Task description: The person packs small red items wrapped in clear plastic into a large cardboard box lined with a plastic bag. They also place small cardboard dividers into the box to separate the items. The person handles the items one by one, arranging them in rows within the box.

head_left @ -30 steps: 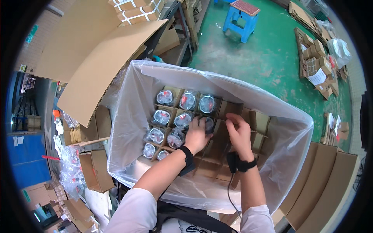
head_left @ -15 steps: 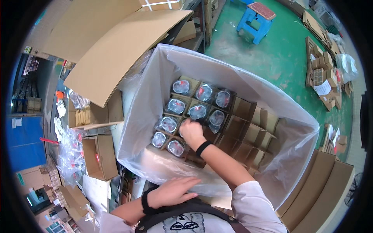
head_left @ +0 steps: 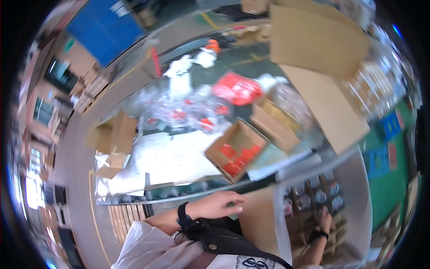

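Note:
My left hand (head_left: 217,205) is raised in front of my body beside the work table, its thumb and fingers apart with nothing between them. My right hand (head_left: 325,221) is down inside a large carton lined with clear plastic (head_left: 358,197), next to the filled cells. Blur hides whether its fingers hold anything. Cardboard dividers (head_left: 309,226) split the carton into cells. Several rounded items in clear plastic wrap (head_left: 320,196), with reddish marks on some, stand in the far cells.
On the table (head_left: 174,157) lie a pile of clear bagged items with red parts (head_left: 179,112), a red plastic bundle (head_left: 237,88) and an open box with red pieces (head_left: 237,152). Large carton flaps (head_left: 320,103) rise beyond. Blue stools (head_left: 380,159) stand on the green floor.
My view has swung left, from above the carton to the table. My left hand has lifted away from the carton's near edge. My right hand remains inside the carton.

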A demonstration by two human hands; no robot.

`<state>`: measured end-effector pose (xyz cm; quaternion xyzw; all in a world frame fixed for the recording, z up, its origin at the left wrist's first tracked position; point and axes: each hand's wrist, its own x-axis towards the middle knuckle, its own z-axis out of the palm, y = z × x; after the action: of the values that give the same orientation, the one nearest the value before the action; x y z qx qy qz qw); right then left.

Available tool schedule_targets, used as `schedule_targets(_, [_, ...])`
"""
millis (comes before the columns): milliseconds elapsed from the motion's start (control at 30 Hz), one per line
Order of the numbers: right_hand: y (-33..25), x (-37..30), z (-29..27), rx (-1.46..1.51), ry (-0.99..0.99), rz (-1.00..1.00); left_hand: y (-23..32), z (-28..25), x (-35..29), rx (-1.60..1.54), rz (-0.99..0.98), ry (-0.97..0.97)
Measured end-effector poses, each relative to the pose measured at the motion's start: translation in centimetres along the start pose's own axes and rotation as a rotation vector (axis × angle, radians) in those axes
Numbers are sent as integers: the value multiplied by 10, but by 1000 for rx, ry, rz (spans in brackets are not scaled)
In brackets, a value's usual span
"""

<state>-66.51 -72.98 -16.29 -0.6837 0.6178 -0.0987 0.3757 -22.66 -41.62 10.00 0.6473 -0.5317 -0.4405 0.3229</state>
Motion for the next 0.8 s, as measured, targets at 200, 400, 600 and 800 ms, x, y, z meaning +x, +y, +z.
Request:
schedule_targets(200, [-289, -166, -110, 646, 85, -193, -178, -175, -59, 79, -439, 1121])
schedule_targets(400, [-566, -249, 96, 542, -813, -362, -247, -276, -45, 233, -7, 1158])
schedule_targets(600, [-634, -198, 352, 97, -271, -1137, -196, -230, -112, -423, 84, 864])
schedule_targets(800, [-562, -235, 408, -69, -964, -883, -225, -158, -219, -303, -185, 896])
